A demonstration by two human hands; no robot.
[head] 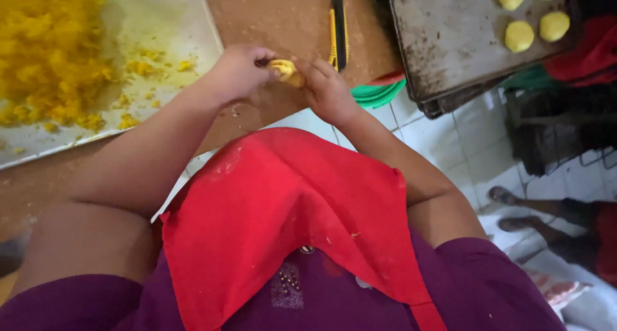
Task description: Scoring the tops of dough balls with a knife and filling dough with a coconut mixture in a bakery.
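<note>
Both my hands meet over the brown tabletop (pixel 283 16), pinching a small lump of yellow dough (pixel 286 71) between them. My left hand (pixel 239 71) grips its left side with curled fingers. My right hand (pixel 328 90) holds its right side from below. A pile of crumbly yellow dough (pixel 45 48) lies on a pale sheet (pixel 160 22) at the upper left. A worn metal baking tray (pixel 450 35) at the upper right carries several shaped yellow dough balls (pixel 519 35). A red cloth (pixel 289 215) hangs over my purple top.
A yellow-and-black utility knife (pixel 338 22) lies on the table beyond my hands. Green plates (pixel 379 92) peek out under the tray's corner. White floor tiles (pixel 450 144) show to the right, with another person's sandalled feet (pixel 514 209) and a dark wire rack (pixel 559 132).
</note>
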